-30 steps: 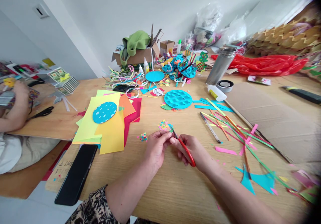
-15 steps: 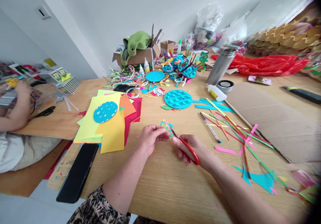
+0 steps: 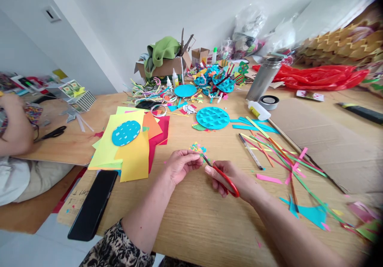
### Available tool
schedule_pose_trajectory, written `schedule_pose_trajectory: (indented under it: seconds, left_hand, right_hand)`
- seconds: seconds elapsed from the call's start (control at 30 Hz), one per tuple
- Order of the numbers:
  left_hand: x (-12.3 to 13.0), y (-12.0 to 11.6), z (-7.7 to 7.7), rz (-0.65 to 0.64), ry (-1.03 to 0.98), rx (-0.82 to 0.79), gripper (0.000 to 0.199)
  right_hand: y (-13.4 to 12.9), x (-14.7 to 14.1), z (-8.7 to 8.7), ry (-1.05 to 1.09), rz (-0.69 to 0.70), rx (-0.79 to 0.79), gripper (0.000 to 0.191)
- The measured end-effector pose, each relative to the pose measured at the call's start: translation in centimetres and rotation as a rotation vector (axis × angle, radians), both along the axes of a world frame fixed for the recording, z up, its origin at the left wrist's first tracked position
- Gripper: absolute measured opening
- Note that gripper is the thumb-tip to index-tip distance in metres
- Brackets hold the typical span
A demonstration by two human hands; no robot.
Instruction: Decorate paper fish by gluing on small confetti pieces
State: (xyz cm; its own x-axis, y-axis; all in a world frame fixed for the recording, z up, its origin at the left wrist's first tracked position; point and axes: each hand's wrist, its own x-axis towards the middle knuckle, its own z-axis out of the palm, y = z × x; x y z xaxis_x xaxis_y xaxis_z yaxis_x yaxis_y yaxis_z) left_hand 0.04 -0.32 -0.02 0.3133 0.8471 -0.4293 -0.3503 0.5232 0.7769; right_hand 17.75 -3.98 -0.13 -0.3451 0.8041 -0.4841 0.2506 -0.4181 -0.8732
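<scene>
Red scissors (image 3: 222, 175), one pair, fill the right hand (image 3: 232, 175); whether the left hand (image 3: 181, 165) holds anything, I cannot tell.

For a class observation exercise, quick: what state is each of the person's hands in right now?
Left hand: thumb and fingers close together; whether anything is pinched cannot be told.
Right hand: closed, holding the red-handled scissors.

right hand (image 3: 230, 175): red-handled scissors (image 3: 222, 173) | left hand (image 3: 183, 165): near blades (image 3: 207, 161) | paper bits (image 3: 198, 147): just beyond
</scene>
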Motion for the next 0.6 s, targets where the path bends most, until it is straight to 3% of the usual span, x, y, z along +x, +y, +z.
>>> schedule_pose_trajectory:
  seconds: [0.6]
  left_hand:
    - [0.23,-0.17,-0.68,0.005,0.042,-0.034,0.025]
  right_hand:
    - [-0.03,-0.21,0.09,0.003,0.007,-0.013,0.053]
